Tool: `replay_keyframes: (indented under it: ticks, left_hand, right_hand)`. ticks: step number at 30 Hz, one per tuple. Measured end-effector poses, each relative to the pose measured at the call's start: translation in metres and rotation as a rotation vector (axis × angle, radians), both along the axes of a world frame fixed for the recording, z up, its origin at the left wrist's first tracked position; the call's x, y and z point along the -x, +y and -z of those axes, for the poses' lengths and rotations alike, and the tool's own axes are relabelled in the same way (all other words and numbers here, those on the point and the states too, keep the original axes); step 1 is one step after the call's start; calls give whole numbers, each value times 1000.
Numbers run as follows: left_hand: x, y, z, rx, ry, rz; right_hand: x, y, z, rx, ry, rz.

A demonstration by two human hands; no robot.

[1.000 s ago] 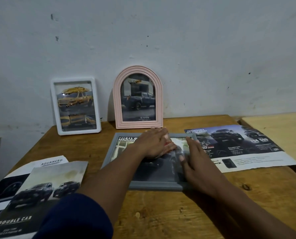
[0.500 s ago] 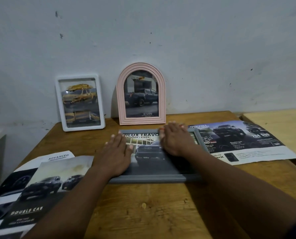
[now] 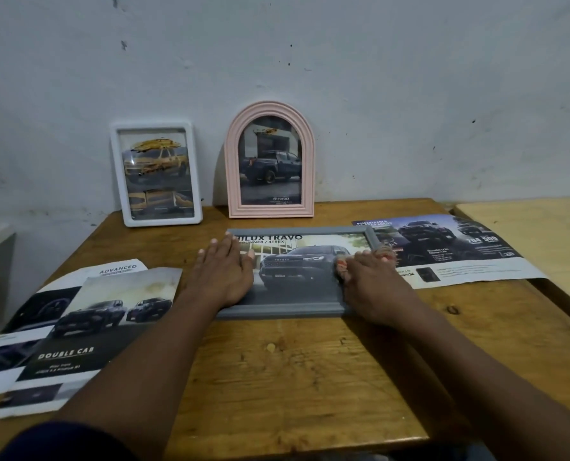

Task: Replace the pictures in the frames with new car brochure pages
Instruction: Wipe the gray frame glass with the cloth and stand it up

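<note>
Grey frame (image 3: 283,309) lies flat mid wooden table (image 3: 293,377), Hilux Travo page (image 3: 297,261) inside, face up. Left hand (image 3: 222,274) flat on left rail, fingers (image 3: 222,251) straight, gripping nothing; likely pinning frame against sliding. Right hand (image 3: 373,284) lies over right rail, far end blurred with reddish smear, so grip cannot be told. White frame (image 3: 117,174) and pink arched frame (image 3: 233,181) lean on wall (image 3: 410,94), car pictures inside.

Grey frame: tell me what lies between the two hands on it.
Head view: between left hand and right hand lies the brochure page with its dark Toyota car, inside the grey frame.
</note>
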State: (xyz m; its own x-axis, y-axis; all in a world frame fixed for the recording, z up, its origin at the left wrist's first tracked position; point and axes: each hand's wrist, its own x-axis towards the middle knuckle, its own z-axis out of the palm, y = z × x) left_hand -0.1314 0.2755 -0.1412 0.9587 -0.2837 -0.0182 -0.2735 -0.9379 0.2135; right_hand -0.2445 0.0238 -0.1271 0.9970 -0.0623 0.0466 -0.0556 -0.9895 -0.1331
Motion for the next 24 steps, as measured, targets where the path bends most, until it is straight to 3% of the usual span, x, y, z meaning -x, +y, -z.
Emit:
replay_keyframes:
  ticks: [6, 10, 12, 14, 17, 21, 24]
  left_hand:
    - [3, 1, -1, 39, 13, -3]
    - [3, 3, -2, 79, 12, -5]
    - [2, 4, -2, 78, -5, -3]
    - [3, 5, -3, 81, -40, -4]
    - [5, 6, -5, 82, -65, -22]
    - [13, 10, -5, 66, -28, -29]
    - [24, 13, -5, 72, -18, -40]
  right_hand:
    - [33, 0, -17, -372, -231, -79]
    - [29, -31, -42, -725, -441, 94]
    - [30, -54, -59, -627, -433, 143]
    - [41, -68, -74, -448, -306, 113]
    - [68, -66, -83, -356, -208, 42]
    - [102, -38, -61, -324, -131, -51]
    - [125, -23, -29, -152, -126, -161]
